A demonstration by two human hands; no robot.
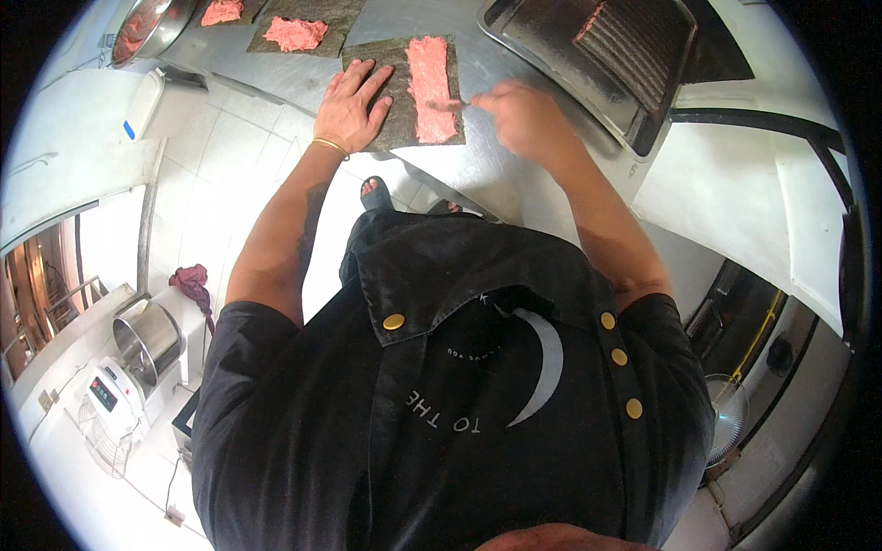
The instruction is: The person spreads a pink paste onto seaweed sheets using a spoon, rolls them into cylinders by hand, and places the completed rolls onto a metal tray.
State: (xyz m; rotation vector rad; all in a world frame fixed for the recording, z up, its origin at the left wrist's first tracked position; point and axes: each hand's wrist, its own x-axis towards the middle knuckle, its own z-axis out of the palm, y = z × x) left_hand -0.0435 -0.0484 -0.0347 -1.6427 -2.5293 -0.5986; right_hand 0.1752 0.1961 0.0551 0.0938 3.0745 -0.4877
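Observation:
My left hand [352, 106] lies flat with spread fingers on the left part of a dark green seaweed sheet [395, 115] at the counter's near edge. Along the sheet's right side runs a long strip of pink minced paste [429, 73]. A small utensil, perhaps a spoon [447, 106], touches the paste near the strip's lower half. Its handle end is closed in my right hand [524, 115], at the right of the sheet. Further left are two more seaweed sheets, bearing a pink mound [296, 34] and a smaller pink mound [222, 11].
A metal bowl [175, 23] with pink paste stands at the far left. Right of my hands, a dark-rimmed tray [551, 66] holds rows of dark strips on the metal counter [501, 156]. A mixer [119, 390] with a steel bowl stands at lower left.

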